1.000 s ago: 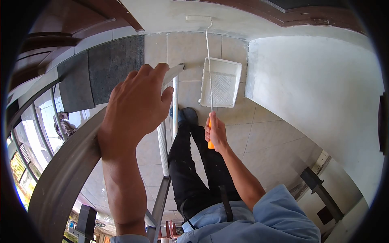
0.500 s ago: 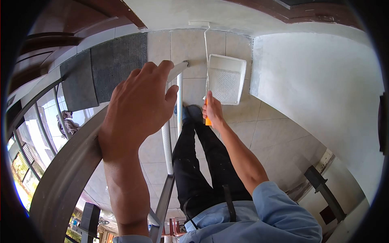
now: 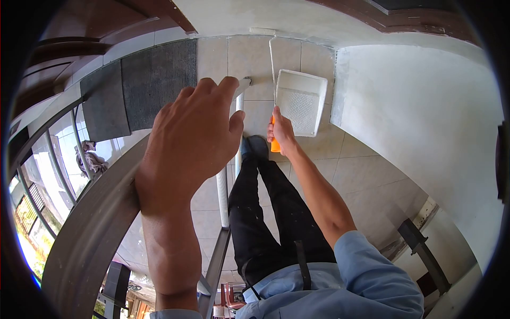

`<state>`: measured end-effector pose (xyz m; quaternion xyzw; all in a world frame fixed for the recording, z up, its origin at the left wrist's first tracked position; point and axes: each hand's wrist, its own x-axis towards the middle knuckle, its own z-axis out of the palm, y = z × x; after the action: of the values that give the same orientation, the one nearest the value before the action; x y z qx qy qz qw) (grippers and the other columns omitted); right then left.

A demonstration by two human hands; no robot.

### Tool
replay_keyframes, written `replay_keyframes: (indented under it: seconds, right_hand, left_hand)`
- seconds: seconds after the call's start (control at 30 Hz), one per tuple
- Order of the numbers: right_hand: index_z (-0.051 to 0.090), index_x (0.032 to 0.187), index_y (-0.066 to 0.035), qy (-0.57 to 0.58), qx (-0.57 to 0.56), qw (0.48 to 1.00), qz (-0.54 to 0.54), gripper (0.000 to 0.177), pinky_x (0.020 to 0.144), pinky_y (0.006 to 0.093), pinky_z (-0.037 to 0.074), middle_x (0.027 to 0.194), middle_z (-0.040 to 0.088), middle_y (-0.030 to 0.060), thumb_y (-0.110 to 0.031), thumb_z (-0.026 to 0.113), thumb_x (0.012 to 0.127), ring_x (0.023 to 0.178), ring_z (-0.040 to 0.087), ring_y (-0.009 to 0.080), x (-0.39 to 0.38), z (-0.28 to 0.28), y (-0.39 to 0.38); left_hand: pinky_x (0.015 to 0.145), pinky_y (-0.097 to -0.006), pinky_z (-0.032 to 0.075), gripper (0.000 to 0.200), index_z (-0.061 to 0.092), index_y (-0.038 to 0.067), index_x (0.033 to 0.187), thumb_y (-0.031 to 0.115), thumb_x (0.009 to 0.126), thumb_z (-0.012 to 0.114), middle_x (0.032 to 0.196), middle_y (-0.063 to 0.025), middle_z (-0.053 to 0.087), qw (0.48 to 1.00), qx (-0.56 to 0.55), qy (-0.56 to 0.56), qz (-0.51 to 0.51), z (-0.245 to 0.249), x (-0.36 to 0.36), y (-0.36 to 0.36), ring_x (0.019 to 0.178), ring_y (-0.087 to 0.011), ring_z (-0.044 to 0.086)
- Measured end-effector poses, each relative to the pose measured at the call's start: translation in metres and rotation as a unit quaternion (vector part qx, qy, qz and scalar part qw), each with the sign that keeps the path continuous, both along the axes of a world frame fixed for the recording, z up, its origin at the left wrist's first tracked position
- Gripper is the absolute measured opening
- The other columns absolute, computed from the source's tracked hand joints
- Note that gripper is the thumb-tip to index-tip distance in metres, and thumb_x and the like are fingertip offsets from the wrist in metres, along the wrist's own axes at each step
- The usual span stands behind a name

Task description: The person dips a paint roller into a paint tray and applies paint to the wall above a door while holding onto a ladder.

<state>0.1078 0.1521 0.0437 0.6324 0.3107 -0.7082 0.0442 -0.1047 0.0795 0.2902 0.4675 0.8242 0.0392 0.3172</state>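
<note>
Side wall: white, filled 2 o'clock (image 3: 414, 95); if I let the rod swing wide that way, I risked an unwanted mark.
Grey metal bar: curved through 8 o'clock (image 3: 93, 223), under the left wrist; too much lean there could have made that wrist slip and tipped my balance.
Dark mat: at 10 o'clock (image 3: 159, 80), well apart from the roller — a flung drip would have been its main threat.
Paint tray: flat on the tiles (image 3: 211, 56) at 1 o'clock (image 3: 300, 109), just right of the rod; a low sideways sweep could have clipped its rim.
Left hand: at 10 o'clock (image 3: 196, 130), palm down, fingers loosely bent, thumb apart; I couldn't tell whether anything sat under them.
Right hand: just off centre towards 1 o'clock (image 3: 282, 133), fingers wrapped closed around the orange handle (image 3: 275, 145); a one-handed hold so far from the roller could have let it twist.
Shoes: at the dial's centre (image 3: 257, 148), near the tray — a careless step forward might have caught it.
Roller: at 12 o'clock (image 3: 262, 31), by the foot of the far wall (image 3: 239, 18); uneven pressure could have left streaks, and a dip, smeared the tiles.
</note>
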Motion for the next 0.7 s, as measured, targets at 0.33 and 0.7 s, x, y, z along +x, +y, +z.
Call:
replay_keyframes:
  seconds: [0.33, 0.7]
  right_hand:
    - [0.044, 0.08, -0.014, 0.025, -0.029, 0.999, -0.036, 0.048, 0.042, 0.0239, 0.036, 0.058, 0.037, -0.0053, -0.058, 0.041, 0.1, 0.045, 0.036, 0.0056, 0.018, 0.065, -0.029]
    - [0.044, 0.083, -0.014, 0.024, -0.043, 0.998, -0.032, 0.048, 0.043, 0.0246, 0.039, 0.058, 0.036, -0.0051, -0.059, 0.04, 0.1, 0.044, 0.038, 0.0067, 0.002, 0.127, -0.032]
  left_hand:
    - [0.093, -0.0434, 0.052, 0.034, 0.054, 0.01, 0.125, 0.022, 0.095, 0.061, 0.114, -0.0127, 0.064, 1.0, 0.001, -0.013, -0.005, 0.0, -0.001, 0.001, 0.109, -0.0303, 0.064]
    - [0.094, -0.0436, 0.052, 0.035, 0.054, 0.01, 0.127, 0.023, 0.094, 0.061, 0.118, -0.0125, 0.064, 1.0, 0.004, 0.008, -0.009, -0.002, 0.0, -0.001, 0.107, -0.0308, 0.065]
